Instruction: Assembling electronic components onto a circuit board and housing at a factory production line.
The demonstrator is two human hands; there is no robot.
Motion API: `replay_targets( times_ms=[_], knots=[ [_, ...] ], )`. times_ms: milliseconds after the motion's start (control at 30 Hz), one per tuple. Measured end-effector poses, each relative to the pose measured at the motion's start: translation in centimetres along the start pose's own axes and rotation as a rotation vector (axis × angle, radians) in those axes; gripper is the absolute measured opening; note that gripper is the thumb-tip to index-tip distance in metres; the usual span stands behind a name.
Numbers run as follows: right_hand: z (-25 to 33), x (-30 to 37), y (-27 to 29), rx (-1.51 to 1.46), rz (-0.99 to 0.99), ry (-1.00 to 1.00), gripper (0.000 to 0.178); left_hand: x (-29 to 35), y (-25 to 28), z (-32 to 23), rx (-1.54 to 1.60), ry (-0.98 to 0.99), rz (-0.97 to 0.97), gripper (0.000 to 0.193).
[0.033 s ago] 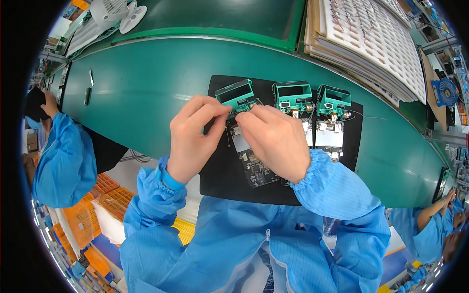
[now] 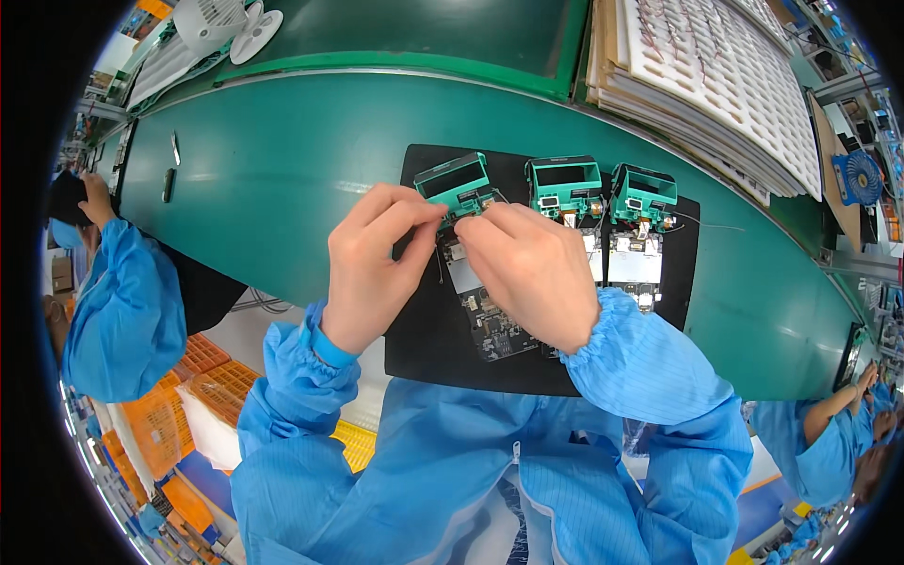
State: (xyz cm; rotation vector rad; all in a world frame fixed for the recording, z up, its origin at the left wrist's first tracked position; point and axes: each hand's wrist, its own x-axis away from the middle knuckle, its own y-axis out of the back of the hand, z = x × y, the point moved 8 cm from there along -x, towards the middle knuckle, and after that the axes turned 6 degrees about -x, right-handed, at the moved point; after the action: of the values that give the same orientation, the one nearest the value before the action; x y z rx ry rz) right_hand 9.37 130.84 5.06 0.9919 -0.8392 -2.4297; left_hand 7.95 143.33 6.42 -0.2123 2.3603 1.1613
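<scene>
On a black mat [image 2: 424, 348], the leftmost green plastic frame [image 2: 456, 185] with a dark rectangular opening lies tilted. A circuit board [image 2: 494, 325] extends below it, partly covered by my right hand. My left hand [image 2: 379, 254] is pinched at the frame's lower left corner; what sits between thumb and forefinger is hidden. My right hand [image 2: 535, 268] has its fingers pressed together at the frame's lower edge, where the board meets it, and its fingertips are hidden. A thin wire hangs beside the board, below my left fingertips.
Two more green frames [image 2: 565, 179] [image 2: 644, 193] with boards lie to the right on the mat. White foam trays [image 2: 720, 85] are stacked at the far right. A white fan [image 2: 209, 24] and a dark pen-like tool [image 2: 169, 185] are at left. Co-workers in blue [image 2: 127, 306] sit either side.
</scene>
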Motion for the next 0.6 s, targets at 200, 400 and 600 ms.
replay_targets(
  times_ms=[200,400,600],
  knots=[
    [-0.16,-0.18,0.17,-0.012,-0.011,-0.001,0.012,-0.15,-0.29,0.33,0.048,0.094,-0.006,0.016],
    [-0.41,-0.11,-0.01,-0.01,-0.002,-0.008,0.014,-0.18,-0.45,0.53,0.053,0.124,0.0,0.015],
    [-0.7,0.22,-0.29,0.002,0.009,-0.007,0.016,-0.09,-0.63,0.36,0.025,0.103,0.019,0.015]
  ],
)
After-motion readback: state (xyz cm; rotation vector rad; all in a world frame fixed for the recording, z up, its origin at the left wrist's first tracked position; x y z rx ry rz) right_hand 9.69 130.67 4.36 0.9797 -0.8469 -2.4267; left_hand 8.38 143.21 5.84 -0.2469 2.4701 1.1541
